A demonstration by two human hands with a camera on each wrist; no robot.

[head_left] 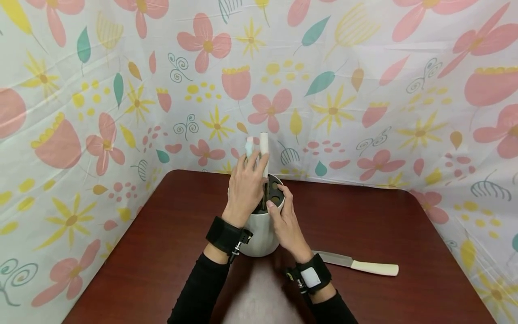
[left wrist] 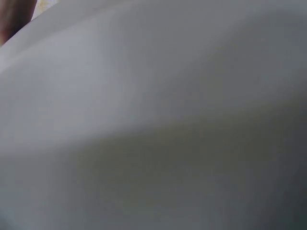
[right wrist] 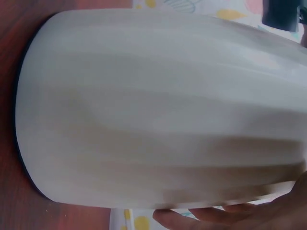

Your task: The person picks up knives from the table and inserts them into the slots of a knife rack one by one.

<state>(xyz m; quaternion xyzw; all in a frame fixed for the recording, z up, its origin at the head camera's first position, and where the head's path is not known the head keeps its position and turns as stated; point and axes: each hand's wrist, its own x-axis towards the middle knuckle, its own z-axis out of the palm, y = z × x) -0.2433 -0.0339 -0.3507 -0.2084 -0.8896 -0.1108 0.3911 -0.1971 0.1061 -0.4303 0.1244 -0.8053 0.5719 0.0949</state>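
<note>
A ribbed white pot-shaped knife holder [head_left: 259, 236] stands upright at mid-table, with a dark insert [head_left: 274, 192] with round holes in its top. My left hand [head_left: 245, 186] is over its left side, fingers pointing up in front of a light blue and pink handle [head_left: 249, 145]. The index fingertip overlaps a white handle [head_left: 264, 143]; I cannot tell whether the hand grips it, as the thumb is hidden. My right hand [head_left: 288, 225] grips the holder's right rim, thumb and index finger bent over the top. In the right wrist view its fingers [right wrist: 175, 220] lie along the holder's side.
A knife [head_left: 374, 267] with a cream handle lies on the dark red table [head_left: 364, 225], right of the holder, its blade partly behind my right wrist. Flower-printed cloth [head_left: 332, 112] hangs behind the table and along its left and right sides.
</note>
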